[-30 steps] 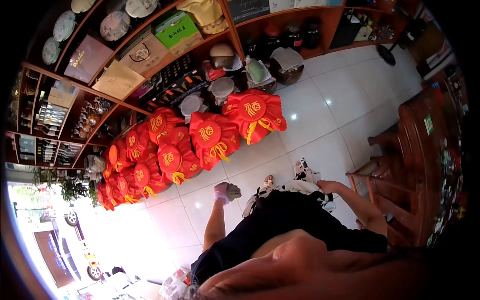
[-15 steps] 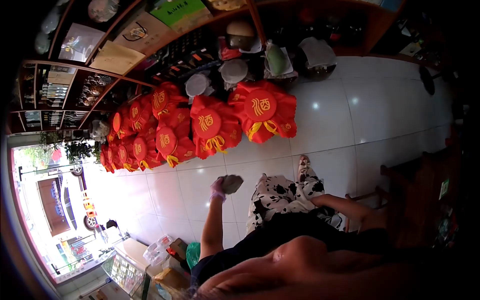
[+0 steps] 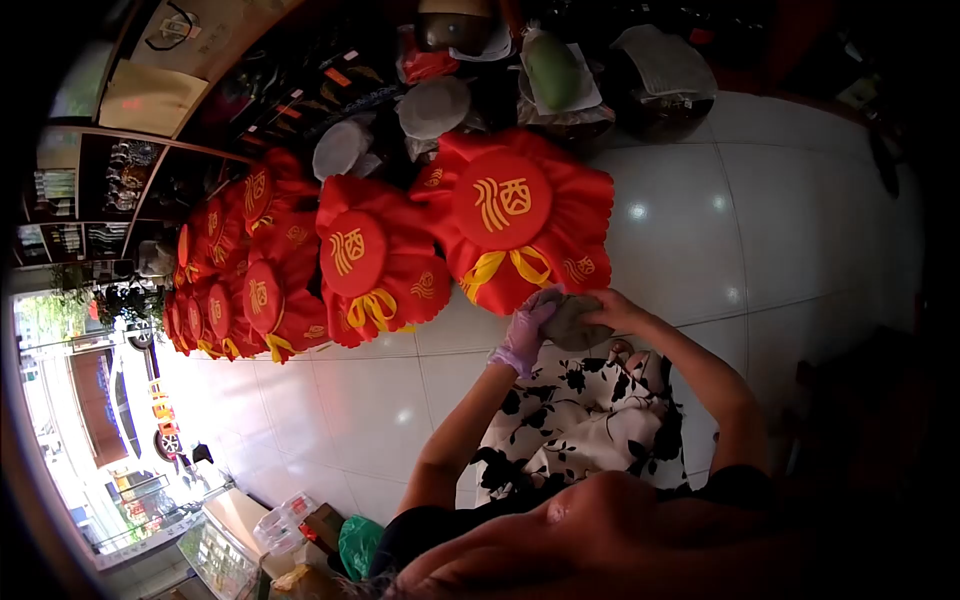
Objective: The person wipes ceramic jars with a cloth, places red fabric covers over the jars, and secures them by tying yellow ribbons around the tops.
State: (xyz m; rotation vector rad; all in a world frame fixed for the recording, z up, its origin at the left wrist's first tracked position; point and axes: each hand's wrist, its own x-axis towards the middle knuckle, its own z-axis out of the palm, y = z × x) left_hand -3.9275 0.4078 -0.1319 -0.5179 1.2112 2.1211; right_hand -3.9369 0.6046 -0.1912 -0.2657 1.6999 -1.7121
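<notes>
My left hand (image 3: 522, 335), in a thin purple glove, grips a folded grey cloth (image 3: 572, 326). Bare, my right hand (image 3: 612, 310) pinches the same cloth from the other side. Both hands are close together above my knees, just in front of the nearest wine jar (image 3: 503, 200). That jar wears a red cloth cover with gold characters and a yellow ribbon bow. Beside it is a second red-covered jar (image 3: 357, 255), with several more in rows toward the left.
Behind the jars stand plastic-wrapped pots, among them one with a green lump (image 3: 552, 70) on top. Wooden shelves (image 3: 130, 150) line the upper left. A glass counter (image 3: 225, 555) and a green plastic bag (image 3: 360, 545) are lower left. White floor tiles (image 3: 790, 250) extend right.
I have moved nearer to the front jar and bent lower. My left hand has brought the cloth to the right, and my right hand has come up from my lap to grip it.
</notes>
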